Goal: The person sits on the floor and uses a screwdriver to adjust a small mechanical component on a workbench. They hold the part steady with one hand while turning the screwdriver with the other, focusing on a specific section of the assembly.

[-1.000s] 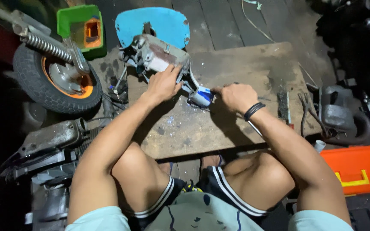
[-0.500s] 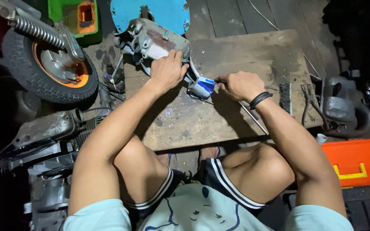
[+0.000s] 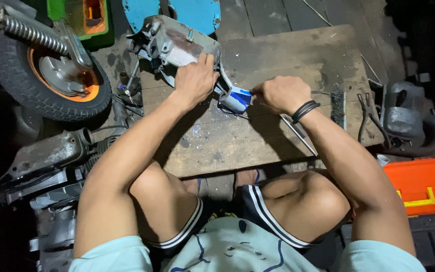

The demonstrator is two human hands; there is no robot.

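Grey metal casing [image 3: 177,48] is lying at the far left corner of the wooden worktop [image 3: 278,55], partly overhanging it, with a blue-and-white piece [image 3: 235,98] jutting from its near end. Left hand [image 3: 195,80] is pressing down over the casing, grip clamped on its edge, seemingly to keep it from shifting. Right hand [image 3: 278,93] is sitting just beside the blue piece, fingers pinched together on something thin pointed at it; what exactly cannot be told. A black wristband [image 3: 304,110] is ringing that wrist. A long thin rod [image 3: 298,135] is lying under the right forearm, and pliers [image 3: 366,113] are resting at the right edge, likely kept within reach. Blue flecks are scattered on the board below the piece. Off the worktop: a small wheel [image 3: 46,75] with orange rim and spring to the left, a grey engine block [image 3: 46,161] nearer, a blue panel [image 3: 177,12] beyond the casing, an orange toolbox [image 3: 424,184] to the right. The person is squatting, knees drawn up to the near edge.
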